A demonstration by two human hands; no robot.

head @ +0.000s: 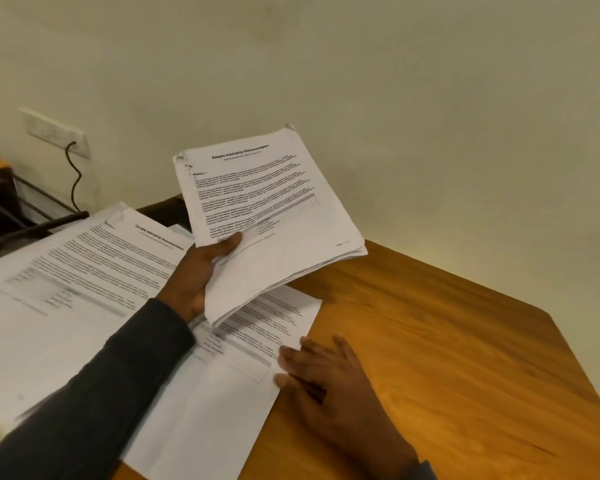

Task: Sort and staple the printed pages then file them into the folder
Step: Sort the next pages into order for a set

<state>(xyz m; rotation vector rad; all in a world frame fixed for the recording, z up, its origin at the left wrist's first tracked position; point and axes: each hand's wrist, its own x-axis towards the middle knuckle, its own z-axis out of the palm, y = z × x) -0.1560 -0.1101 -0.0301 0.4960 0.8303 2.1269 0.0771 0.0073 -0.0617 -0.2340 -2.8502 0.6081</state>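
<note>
Paper lies nearest me: a loose sheet (222,393) runs from six o'clock toward the centre of the wooden table (447,323), and my right hand (323,372) lies on its edge at five o'clock. The fingers are straight and spread, gripping nothing. Their tips press the sheet down, I judge to keep it from sliding while I sort. Toward nine o'clock a broader spread of printed pages (66,289) covers the table's left side, face up so the headings can be read. Beyond it, at the centre, my left hand (198,275) is clenched on a stack of pages (274,209), thumb across the top sheet's lower edge and fingers hidden underneath. I hold the stack raised and tilted toward me, clear of the table, likely to check its first page against those lying flat. Its far corners look dog-eared; whether a staple sits there I cannot tell. No stapler or folder shows. Farthest off, at ten o'clock, a cable (73,174) hangs from a wall socket (54,131).
</note>
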